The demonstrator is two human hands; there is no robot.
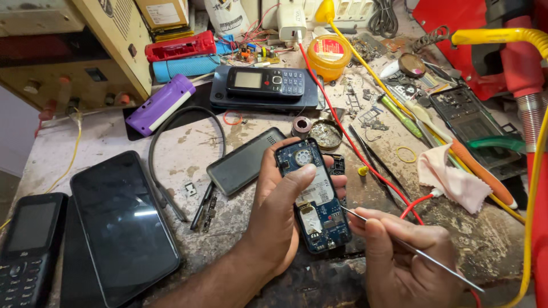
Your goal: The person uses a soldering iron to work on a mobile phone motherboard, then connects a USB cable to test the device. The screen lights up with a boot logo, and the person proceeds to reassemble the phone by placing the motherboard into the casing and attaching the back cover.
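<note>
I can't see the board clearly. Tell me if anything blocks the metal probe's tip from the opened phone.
Nothing visible does. The metal probe in the right hand reaches the opened phone directly; the left hand grips its left edge.

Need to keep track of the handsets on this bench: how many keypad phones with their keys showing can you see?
2. One black keypad phone lies on a dark slab at the top centre; another sits at the bottom left edge, partly cut off. Clutter may hide more.
</note>
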